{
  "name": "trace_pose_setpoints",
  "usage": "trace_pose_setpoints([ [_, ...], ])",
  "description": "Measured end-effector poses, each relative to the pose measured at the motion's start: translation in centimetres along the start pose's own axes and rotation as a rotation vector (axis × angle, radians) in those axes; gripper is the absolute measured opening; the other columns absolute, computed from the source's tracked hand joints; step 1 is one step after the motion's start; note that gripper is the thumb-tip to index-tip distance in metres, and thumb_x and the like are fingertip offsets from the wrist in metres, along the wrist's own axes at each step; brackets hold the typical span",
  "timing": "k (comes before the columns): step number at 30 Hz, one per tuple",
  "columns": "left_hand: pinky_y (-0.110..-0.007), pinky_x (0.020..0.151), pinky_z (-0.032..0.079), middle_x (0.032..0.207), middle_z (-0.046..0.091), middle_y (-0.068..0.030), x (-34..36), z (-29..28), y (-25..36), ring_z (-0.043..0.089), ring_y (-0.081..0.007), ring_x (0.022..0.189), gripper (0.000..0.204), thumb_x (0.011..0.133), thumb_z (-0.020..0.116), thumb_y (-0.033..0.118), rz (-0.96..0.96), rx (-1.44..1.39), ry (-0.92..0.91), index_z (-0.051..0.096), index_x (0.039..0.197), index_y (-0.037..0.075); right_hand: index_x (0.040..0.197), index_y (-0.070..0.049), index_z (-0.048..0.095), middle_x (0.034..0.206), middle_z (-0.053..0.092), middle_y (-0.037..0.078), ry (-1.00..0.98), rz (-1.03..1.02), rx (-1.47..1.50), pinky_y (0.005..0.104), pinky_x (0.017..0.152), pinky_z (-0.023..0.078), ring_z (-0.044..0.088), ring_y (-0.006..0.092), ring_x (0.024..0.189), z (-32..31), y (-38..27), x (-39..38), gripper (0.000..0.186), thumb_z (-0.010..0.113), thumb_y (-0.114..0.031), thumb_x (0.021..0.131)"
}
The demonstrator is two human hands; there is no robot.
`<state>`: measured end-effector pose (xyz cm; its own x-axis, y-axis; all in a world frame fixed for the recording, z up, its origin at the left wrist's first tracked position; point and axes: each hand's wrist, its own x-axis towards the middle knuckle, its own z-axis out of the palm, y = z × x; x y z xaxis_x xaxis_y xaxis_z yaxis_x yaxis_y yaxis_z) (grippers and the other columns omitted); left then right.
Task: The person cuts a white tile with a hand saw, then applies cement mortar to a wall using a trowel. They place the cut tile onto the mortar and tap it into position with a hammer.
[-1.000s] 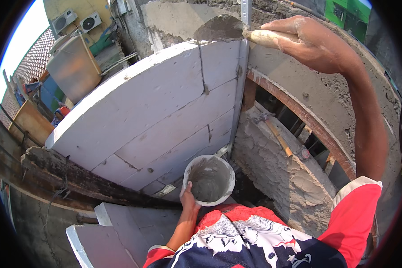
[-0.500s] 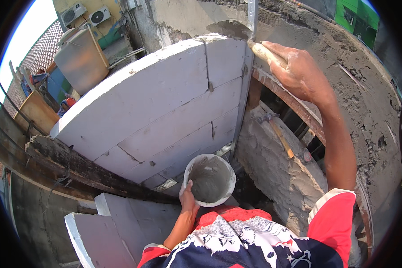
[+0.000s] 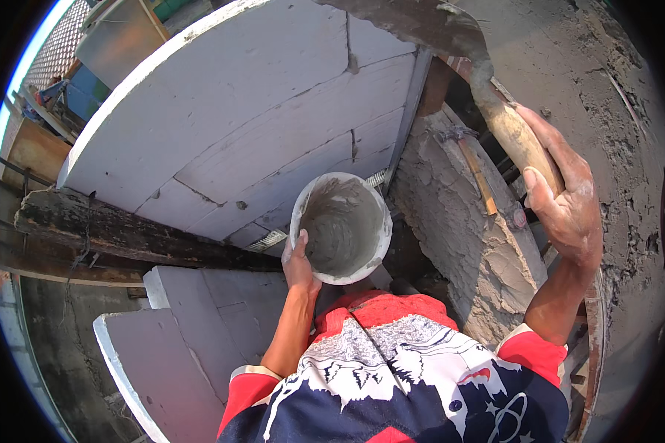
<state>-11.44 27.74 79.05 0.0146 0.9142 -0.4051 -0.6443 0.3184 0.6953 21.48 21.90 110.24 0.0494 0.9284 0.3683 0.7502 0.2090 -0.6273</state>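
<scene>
Overhead, right hand [image 3: 561,199] clenched on trowel [image 3: 451,44], blade tip cropped, left hand [image 3: 299,262] gripping bucket [image 3: 340,227] rim.

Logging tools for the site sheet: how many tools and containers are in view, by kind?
Trowel, in the right hand: 1
Mortar bucket, in the left hand: 1
Hammer, lying on the rough plastered block: 1
Total: 3

there are no packages, no labels, no signs and no screens to see in this view.
</scene>
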Motion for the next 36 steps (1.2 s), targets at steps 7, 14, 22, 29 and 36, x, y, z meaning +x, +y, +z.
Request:
trace_pose_setpoints([
  [7, -0.037, 0.114, 0.04, 0.136, 0.061, -0.0058, -0.3, 1.5, 0.3, 0.053, -0.0172, 0.13, 0.047, 0.104, 0.068, 0.021, 0.084, 0.115, -0.035, 0.058, 0.147, 0.005, 0.141, -0.004, 0.063, 0.094, 0.064, 0.018, -0.533, 0.063, -0.101, 0.048, 0.074, 0.054, 0.067, 0.0405, 0.081, 12.0, 8.0, -8.7, 0.054, 0.073, -0.017, 0.089],
  [14, -0.035, 0.117, 0.035, 0.141, 0.058, -0.0045, 0.1, 3.3, 1.1, 0.049, -0.0162, 0.132, 0.048, 0.103, 0.068, 0.022, 0.19, 0.185, -0.145, 0.058, 0.148, 0.006, 0.144, -0.013, 0.062, 0.11, 0.065, 0.015, -0.557, -0.21, -0.378, 0.0457, 0.063, 0.061, 0.073, 0.0303, 0.081, 21.5, 10.4, -10.5, 0.049, 0.067, -0.018, 0.095],
  [22, -0.035, 0.121, 0.028, 0.146, 0.056, -0.0055, -0.4, 2.8, 0.0, 0.043, -0.0171, 0.141, 0.051, 0.103, 0.07, 0.02, 0.248, 0.335, -0.08, 0.057, 0.149, 0.006, 0.147, -0.012, 0.059, 0.104, 0.066, 0.019, -0.609, -0.132, -0.311, 0.0502, 0.069, 0.059, 0.073, 0.0379, 0.076, 19.3, 12.2, -8.1, 0.053, 0.065, -0.024, 0.096],
  [29, -0.035, 0.122, 0.027, 0.147, 0.056, -0.0068, 0.0, 3.5, 1.2, 0.042, -0.0179, 0.144, 0.05, 0.102, 0.07, 0.016, 0.41, 0.627, -0.148, 0.057, 0.15, 0.007, 0.156, -0.011, 0.053, 0.081, 0.064, 0.008, -0.961, 0.452, 0.566, 0.0349, 0.059, 0.053, 0.062, 0.0172, 0.063, 19.1, 15.2, -9.7, 0.054, 0.061, -0.027, 0.104],
  [36, -0.046, 0.11, 0.05, 0.141, 0.063, -0.0129, 1.7, 0.7, 3.5, 0.063, -0.0294, 0.127, 0.049, 0.105, 0.064, 0.021, 0.133, -0.107, -0.044, 0.054, 0.149, 0.003, 0.159, -0.001, 0.044, 0.093, 0.059, 0.008, -0.588, 0.651, 1.471, 0.0233, 0.053, 0.043, 0.05, 0.0078, 0.063, 15.0, 12.8, -12.4, 0.058, 0.055, -0.032, 0.111],
])
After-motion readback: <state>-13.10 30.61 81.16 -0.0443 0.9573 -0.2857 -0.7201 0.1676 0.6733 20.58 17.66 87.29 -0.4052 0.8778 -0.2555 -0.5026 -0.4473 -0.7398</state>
